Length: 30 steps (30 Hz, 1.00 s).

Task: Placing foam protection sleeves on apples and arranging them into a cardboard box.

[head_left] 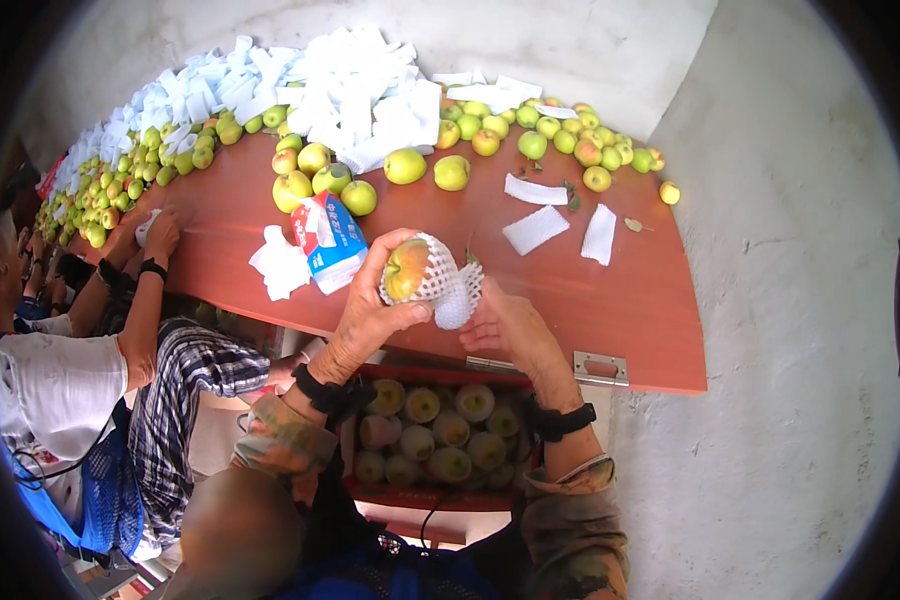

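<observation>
The left hand (375,305) is closed around an apple (406,270), holding it up over the near edge of the red-brown desk (640,300). The apple is yellow and green with some red. A white foam net (453,302) goes around part of it, and the rest of the net hangs off on the right side. The right hand (510,320) is right by the loose end of the net, with its fingers a little bent. I cannot tell if they pinch it.

Just past the left hand is a red, white and blue packet (330,240), with a crumpled white sheet (280,263) beside it. Three flat white strips (537,230) lie on the right part of the desk. Lots of loose apples (405,167) sit along the back, next to a big white heap of nets (355,100).

Below the desk edge, a red box (430,497) has rows of apples that look wrapped. On the left, another person (60,380) holds something white.
</observation>
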Each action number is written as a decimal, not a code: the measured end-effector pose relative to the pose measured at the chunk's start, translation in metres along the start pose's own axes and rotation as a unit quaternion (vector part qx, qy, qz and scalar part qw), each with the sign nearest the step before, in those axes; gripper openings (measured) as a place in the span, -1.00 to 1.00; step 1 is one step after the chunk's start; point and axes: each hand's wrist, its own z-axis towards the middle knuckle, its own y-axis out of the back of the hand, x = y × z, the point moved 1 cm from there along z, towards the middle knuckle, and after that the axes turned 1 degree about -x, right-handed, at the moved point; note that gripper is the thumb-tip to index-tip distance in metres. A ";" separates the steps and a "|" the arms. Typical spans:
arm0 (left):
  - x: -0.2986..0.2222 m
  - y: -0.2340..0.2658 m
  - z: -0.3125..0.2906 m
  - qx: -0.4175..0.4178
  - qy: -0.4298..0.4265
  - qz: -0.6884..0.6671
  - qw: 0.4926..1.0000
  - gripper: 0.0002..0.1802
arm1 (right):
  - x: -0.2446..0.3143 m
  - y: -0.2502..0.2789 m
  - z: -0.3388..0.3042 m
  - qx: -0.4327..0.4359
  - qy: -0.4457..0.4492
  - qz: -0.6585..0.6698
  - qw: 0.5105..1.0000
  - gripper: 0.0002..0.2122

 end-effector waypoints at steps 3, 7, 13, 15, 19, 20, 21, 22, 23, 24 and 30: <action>0.000 0.003 0.000 0.004 0.000 0.013 1.000 -0.16 | -0.004 -0.007 0.001 0.001 0.070 0.052 0.996 -0.62; -0.002 -0.002 -0.001 0.029 -0.017 0.030 0.999 -0.15 | -0.009 -0.008 0.004 0.003 0.150 0.084 0.985 -0.73; 0.002 -0.009 -0.005 0.063 -0.021 0.112 0.991 -0.15 | -0.011 -0.011 0.003 0.043 0.239 0.130 0.961 -0.78; 0.005 -0.009 -0.004 0.062 -0.019 0.104 0.992 -0.15 | -0.010 -0.012 0.002 0.063 0.247 0.155 0.954 -0.79; 0.009 -0.011 -0.002 0.056 -0.028 0.104 0.993 -0.15 | -0.011 -0.013 0.002 0.084 0.226 0.204 0.949 -0.83; 0.010 -0.012 -0.002 0.055 -0.029 0.103 0.993 -0.15 | -0.009 -0.012 0.000 0.085 0.226 0.203 0.949 -0.83; 0.010 -0.011 -0.002 0.051 -0.038 0.129 0.990 -0.15 | -0.005 -0.015 -0.003 0.073 0.213 0.195 0.955 -0.82; 0.010 -0.010 -0.002 0.047 -0.047 0.154 0.986 -0.16 | -0.002 -0.016 -0.004 0.060 0.199 0.186 0.960 -0.81; 0.012 -0.009 -0.002 0.045 -0.047 0.155 0.986 -0.16 | -0.002 -0.016 -0.004 0.062 0.199 0.186 0.960 -0.81; 0.014 -0.009 -0.001 0.044 -0.039 0.151 0.987 -0.16 | -0.001 -0.015 -0.004 0.065 0.188 0.189 0.962 -0.79; 0.014 -0.012 -0.001 0.056 -0.027 0.238 0.969 -0.18 | -0.007 -0.009 -0.001 0.068 0.170 0.183 0.966 -0.70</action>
